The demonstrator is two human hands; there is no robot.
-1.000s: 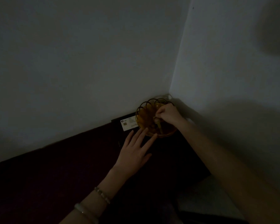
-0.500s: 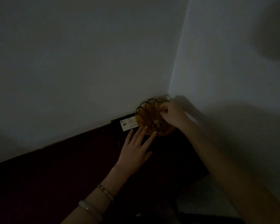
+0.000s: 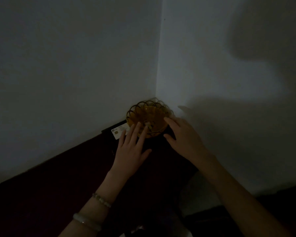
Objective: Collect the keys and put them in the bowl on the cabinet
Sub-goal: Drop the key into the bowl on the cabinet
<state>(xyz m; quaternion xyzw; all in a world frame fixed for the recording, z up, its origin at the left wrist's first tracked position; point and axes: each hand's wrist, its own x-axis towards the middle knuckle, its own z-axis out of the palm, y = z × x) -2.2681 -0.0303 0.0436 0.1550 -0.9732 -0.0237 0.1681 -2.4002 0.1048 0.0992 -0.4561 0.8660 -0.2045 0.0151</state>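
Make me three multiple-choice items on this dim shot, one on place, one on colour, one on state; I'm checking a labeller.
1. Where does the bowl stand?
A. in the wall corner
B. on the floor
C. at the cabinet's near edge

2. The bowl's colour?
A. blue
B. amber
C. white

3. The right hand is:
A. clenched on a key
B. open, empty
C. out of view

Answers: 1 A, both walls meet behind it. 2 B, its looped rim glows yellow-orange. 3 B, its fingers are spread beside the bowl.
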